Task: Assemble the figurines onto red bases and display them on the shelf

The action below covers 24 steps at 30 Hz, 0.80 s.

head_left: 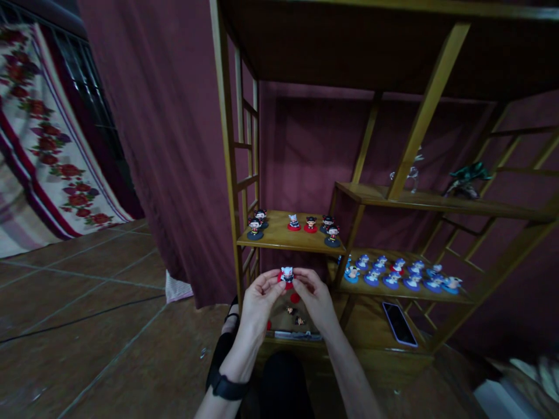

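Note:
My left hand (258,299) and my right hand (315,298) are raised together in front of a wooden shelf unit (227,145). Both pinch one small figurine (287,275) with a white head and a red base, held between their fingertips. Just above, a small shelf board (279,235) carries several similar figurines, some on red bases (294,223) and some on dark bases (255,229). A black band sits on my left wrist (225,386).
A lower shelf to the right holds several blue-based figurines (395,273). A phone (399,323) lies on the bottom board. More small pieces (295,314) lie below my hands. Higher right shelves hold a clear figure (410,169) and a green one (468,177). A maroon curtain hangs behind, tiled floor at left.

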### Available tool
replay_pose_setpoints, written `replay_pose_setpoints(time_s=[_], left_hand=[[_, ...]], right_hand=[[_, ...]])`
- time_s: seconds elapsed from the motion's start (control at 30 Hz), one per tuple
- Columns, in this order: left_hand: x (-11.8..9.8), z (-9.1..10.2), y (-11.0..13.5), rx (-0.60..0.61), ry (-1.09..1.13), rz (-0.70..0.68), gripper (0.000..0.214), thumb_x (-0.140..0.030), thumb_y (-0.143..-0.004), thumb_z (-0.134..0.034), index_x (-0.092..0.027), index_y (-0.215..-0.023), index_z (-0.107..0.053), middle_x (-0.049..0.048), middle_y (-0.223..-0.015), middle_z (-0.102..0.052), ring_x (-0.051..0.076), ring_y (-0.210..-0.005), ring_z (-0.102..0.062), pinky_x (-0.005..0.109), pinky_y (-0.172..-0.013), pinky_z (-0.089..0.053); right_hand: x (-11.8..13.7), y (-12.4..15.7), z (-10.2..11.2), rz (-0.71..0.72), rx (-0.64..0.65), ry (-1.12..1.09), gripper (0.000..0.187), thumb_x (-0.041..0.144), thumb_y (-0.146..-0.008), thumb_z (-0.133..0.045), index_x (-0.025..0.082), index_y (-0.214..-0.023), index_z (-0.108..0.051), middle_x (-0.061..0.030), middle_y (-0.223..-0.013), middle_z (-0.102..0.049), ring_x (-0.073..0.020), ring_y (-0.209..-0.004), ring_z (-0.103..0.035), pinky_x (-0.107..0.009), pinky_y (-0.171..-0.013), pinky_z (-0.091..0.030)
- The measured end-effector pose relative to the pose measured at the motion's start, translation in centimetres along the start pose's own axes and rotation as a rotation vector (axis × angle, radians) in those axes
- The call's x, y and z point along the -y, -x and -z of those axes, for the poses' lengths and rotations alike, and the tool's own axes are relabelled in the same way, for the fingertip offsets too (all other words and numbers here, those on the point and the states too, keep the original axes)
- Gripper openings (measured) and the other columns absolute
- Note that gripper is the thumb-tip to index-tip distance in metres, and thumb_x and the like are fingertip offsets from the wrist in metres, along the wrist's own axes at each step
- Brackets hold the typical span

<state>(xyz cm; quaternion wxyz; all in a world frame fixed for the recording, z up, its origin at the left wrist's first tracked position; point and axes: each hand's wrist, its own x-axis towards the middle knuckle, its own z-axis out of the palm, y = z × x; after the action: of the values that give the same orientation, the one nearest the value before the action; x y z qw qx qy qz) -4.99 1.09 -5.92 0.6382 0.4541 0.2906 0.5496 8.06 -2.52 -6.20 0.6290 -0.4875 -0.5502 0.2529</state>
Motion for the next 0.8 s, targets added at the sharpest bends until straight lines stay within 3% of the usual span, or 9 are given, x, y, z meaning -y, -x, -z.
replay_pose_setpoints(time_s=[0.33,0.6,0.8], left_hand=[[-0.1,-0.5,0.1,0.043,-0.094,-0.169,0.036,-0.023,-0.063,-0.073,-0.015,-0.096,-0.063,0.0068,-0.085,-0.07,0.017,-0.079,-0.065,0.03,-0.075,-0.05],[-1.3,-0.3,0.6,0.006,-0.055,-0.141,0.049,-0.025,-0.061,-0.073,-0.013,-0.107,-0.059,0.01,-0.092,-0.069,0.018,-0.082,-0.065,0.031,-0.077,-0.05],[-1.3,0.9,1.0,-0.053,-0.062,-0.103,0.046,-0.028,-0.064,-0.071,-0.014,-0.106,-0.06,0.009,-0.09,-0.068,0.016,-0.075,-0.064,0.027,-0.068,-0.05]], right_hand=[[0.9,-0.8,-0.2,0.022,0.045,0.028,0.028,0.026,-0.076,-0.059,0.024,-0.104,-0.06,-0.0034,-0.1,-0.065,-0.0175,-0.09,-0.062,-0.031,-0.08,-0.05],[2.5,-2.0,-0.1,0.065,0.054,0.083,0.026,0.028,-0.075,-0.059,0.021,-0.1,-0.063,-0.0041,-0.094,-0.067,-0.0166,-0.083,-0.063,-0.029,-0.075,-0.052],[4.1,-6.0,-0.1,0.139,0.012,0.079,0.028,0.03,-0.074,-0.061,0.02,-0.1,-0.063,-0.0036,-0.089,-0.068,-0.0156,-0.079,-0.063,-0.027,-0.072,-0.051]])
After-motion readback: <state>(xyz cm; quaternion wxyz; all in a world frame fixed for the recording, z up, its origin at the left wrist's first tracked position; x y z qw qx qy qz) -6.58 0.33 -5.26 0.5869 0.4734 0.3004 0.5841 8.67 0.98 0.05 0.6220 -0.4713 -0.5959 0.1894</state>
